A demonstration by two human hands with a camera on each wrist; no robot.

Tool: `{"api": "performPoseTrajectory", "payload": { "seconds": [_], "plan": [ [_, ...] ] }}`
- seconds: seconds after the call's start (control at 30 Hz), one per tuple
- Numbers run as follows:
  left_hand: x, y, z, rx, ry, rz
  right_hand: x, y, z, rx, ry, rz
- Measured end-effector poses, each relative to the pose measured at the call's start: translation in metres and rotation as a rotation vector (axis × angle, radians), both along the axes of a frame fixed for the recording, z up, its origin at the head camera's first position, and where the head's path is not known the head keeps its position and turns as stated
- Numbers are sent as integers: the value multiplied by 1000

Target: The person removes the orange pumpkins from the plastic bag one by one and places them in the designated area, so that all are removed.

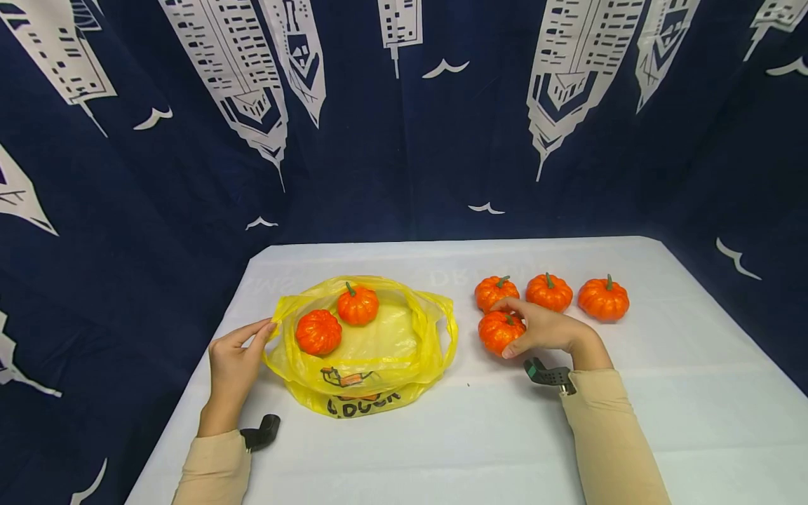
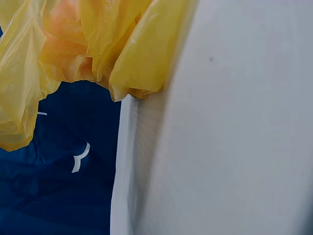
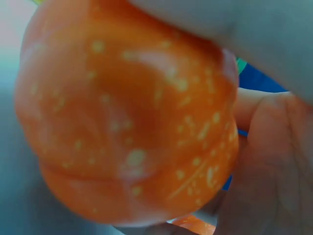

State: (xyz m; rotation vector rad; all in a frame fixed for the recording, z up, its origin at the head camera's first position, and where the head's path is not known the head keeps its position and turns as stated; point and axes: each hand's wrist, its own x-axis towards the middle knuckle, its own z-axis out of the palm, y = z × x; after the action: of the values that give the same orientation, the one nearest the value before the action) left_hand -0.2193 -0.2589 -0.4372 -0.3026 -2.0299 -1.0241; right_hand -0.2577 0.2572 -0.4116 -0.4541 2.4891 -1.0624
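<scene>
A yellow plastic bag (image 1: 379, 382) lies spread with its mouth up on the white table, two small orange pumpkins (image 1: 318, 332) inside it. My left hand (image 1: 235, 361) pinches the bag's left rim between thumb and fingertips. In the left wrist view the yellow plastic (image 2: 142, 54) bunches at the top, and that hand is out of sight. To the right of the bag, my right hand (image 1: 549, 330) grips a small orange pumpkin (image 1: 499, 332). The right wrist view shows this pumpkin (image 3: 127, 117) up close, between thumb and fingers.
Behind the right hand, three more pumpkins stand in a row: left (image 1: 489, 291), middle (image 1: 549, 292) and right (image 1: 603, 299). A dark blue curtain (image 1: 404, 154) with white building prints hangs beyond the white table (image 1: 480, 449).
</scene>
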Motion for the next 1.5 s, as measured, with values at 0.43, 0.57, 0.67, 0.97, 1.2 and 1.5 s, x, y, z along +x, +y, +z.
{"api": "performPoseTrajectory", "payload": {
  "seconds": [0.43,0.57,0.67,0.97,1.2,1.5],
  "plan": [
    [-1,0,1,-1,-3,-2,-1,-5,1,57,-30,4],
    [0,1,1,0,1,1,-1,-4,0,77,-35,-2],
    [0,0,1,0,4,2,-1,-3,0,98,-33,-6],
    [1,1,1,5,-1,13,-1,-4,-2,151,-26,-1],
    [1,1,2,9,-7,7,1,-4,-3,151,-7,6],
    [1,1,1,-2,0,10,1,-3,-2,129,-30,19]
  ]
}}
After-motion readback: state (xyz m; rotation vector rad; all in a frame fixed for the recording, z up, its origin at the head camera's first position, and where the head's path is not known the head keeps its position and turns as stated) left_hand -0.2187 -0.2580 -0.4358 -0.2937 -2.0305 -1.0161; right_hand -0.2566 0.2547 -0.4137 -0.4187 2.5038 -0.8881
